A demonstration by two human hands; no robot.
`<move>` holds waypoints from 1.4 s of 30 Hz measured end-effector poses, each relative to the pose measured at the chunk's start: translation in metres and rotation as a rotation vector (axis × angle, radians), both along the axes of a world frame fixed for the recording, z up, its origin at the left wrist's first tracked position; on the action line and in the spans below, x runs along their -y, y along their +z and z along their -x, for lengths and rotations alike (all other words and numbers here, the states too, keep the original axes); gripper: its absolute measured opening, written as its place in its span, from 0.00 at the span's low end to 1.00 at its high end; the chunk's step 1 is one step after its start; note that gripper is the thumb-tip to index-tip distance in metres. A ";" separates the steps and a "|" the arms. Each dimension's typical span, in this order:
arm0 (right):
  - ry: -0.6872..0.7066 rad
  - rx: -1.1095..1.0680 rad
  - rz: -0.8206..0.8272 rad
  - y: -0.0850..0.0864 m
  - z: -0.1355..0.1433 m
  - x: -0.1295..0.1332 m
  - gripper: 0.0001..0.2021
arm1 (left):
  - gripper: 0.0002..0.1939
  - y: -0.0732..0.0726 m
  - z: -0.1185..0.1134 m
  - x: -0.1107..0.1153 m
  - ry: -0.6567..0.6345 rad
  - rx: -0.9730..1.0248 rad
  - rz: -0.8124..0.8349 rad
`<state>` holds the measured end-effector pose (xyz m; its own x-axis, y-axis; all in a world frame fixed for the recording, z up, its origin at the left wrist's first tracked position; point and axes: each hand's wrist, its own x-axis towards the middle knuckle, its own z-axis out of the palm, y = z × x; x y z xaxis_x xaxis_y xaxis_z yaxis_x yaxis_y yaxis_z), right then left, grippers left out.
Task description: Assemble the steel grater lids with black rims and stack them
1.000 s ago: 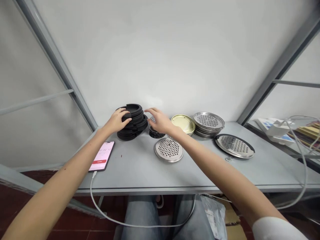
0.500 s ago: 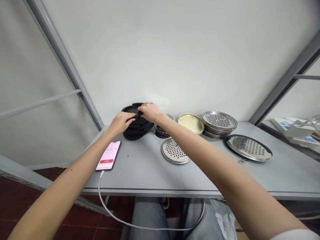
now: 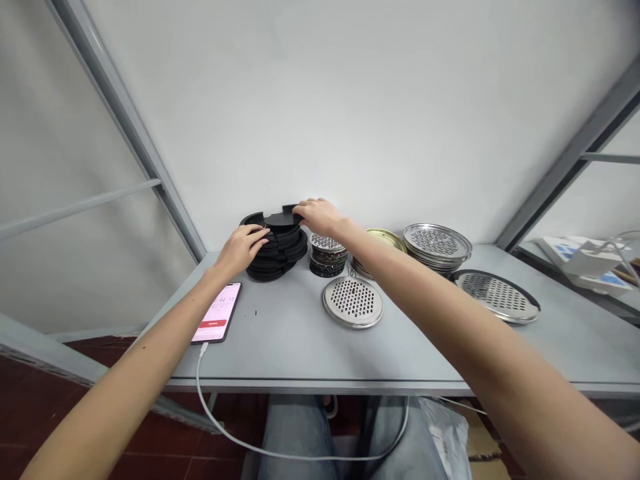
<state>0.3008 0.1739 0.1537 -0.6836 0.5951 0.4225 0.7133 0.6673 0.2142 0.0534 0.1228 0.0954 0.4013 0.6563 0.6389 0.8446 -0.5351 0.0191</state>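
A stack of black round plastic trays (image 3: 273,260) with notched rims stands at the back left of the table. My right hand (image 3: 317,217) pinches the far right rim of the topmost black tray (image 3: 280,219), which sits tilted and shifted on the stack. At the near left side, my left hand (image 3: 243,247) has its fingers and thumb closed on the rim of the stacked trays; the exact layer under them is unclear. Closest to my right forearm lies a round perforated metal grater plate (image 3: 353,302), flat on the table.
Behind that plate stand small grater discs (image 3: 327,257) in a stack, gold-coloured round lids (image 3: 387,237) and large grater discs (image 3: 437,241). A grater plate in a black rim (image 3: 500,297) lies at right. A phone (image 3: 217,313) with a white cable (image 3: 220,423) lies front left.
My right hand has moved right, drawing the top black tray's rim with it and tilting it. My left hand has stayed almost still at the stack.
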 end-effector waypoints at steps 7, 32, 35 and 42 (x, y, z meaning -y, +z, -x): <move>0.024 -0.128 -0.027 0.008 -0.049 0.019 0.13 | 0.19 -0.002 -0.007 -0.002 0.001 0.032 0.008; 0.467 -0.146 -0.094 -0.130 -0.134 0.143 0.16 | 0.28 -0.044 -0.090 0.055 -0.675 1.037 1.360; 0.444 -0.166 -0.057 -0.146 -0.128 0.134 0.17 | 0.25 -0.063 -0.084 0.055 -0.641 1.214 1.393; 0.182 -0.521 0.067 -0.167 -0.123 0.121 0.21 | 0.23 -0.078 -0.083 0.045 -0.431 1.424 1.372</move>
